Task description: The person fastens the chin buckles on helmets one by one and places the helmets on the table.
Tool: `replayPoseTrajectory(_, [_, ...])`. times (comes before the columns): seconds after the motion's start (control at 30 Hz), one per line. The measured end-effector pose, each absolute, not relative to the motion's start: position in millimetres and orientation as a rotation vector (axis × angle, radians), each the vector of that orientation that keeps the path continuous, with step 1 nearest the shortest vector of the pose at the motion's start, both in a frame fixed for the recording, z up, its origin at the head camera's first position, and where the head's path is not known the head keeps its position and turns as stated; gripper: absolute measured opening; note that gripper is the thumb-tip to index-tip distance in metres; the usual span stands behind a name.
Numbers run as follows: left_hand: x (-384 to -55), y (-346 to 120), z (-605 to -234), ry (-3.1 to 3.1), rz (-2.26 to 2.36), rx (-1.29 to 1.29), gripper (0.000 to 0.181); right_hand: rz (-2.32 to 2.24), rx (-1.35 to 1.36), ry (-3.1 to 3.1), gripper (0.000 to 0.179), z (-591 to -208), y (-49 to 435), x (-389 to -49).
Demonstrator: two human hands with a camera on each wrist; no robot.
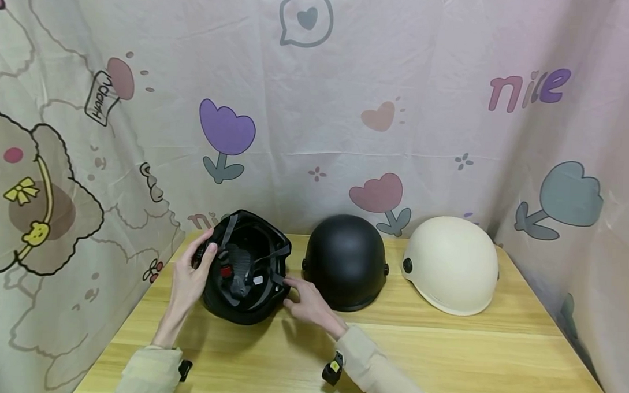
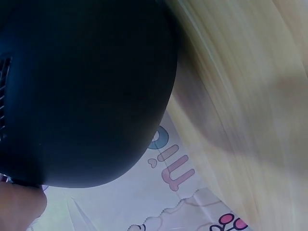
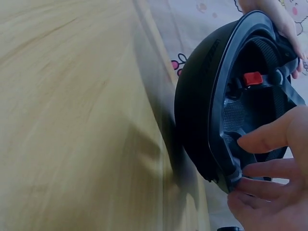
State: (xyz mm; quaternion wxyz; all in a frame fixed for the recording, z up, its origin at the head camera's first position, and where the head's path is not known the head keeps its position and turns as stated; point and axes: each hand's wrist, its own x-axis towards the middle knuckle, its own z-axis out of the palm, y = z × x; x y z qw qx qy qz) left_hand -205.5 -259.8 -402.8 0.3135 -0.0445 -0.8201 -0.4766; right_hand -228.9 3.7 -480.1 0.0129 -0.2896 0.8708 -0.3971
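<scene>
A black helmet [image 1: 245,315] is tipped up at the left of the table, its hollow inside facing me. Padding, dark straps and a red buckle [image 3: 252,78] show within it. My left hand [image 1: 189,276] grips the rim on the left, thumb on the inner edge and fingers around the outside. At the opposite rim my right hand [image 1: 313,303] holds the edge near a strap end; in the right wrist view its thumb reaches over the opening and the other fingers lie at the rim. The helmet's smooth outer shell [image 2: 96,96] fills much of the left wrist view.
A second black helmet [image 1: 346,261] stands just right of my right hand, dome toward me. Farther right is a cream helmet [image 1: 452,265]. All are on a wooden table [image 1: 444,363], with a printed cloth [image 1: 318,104] hanging behind and along both sides.
</scene>
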Motion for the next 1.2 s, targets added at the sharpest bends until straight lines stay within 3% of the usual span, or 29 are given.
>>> replayPoseTrajectory(0.73, [-206,-260,-399,-2.252,-1.115,-0.129,0.041,-1.117,-0.937,2.446,0.073,-483,0,-236])
replayPoseTrajectory(1.2, [-204,-273,-395,-2.312,-1.175,-0.488,0.048,-1.198,-0.879,2.302,0.079,-487,2,-242])
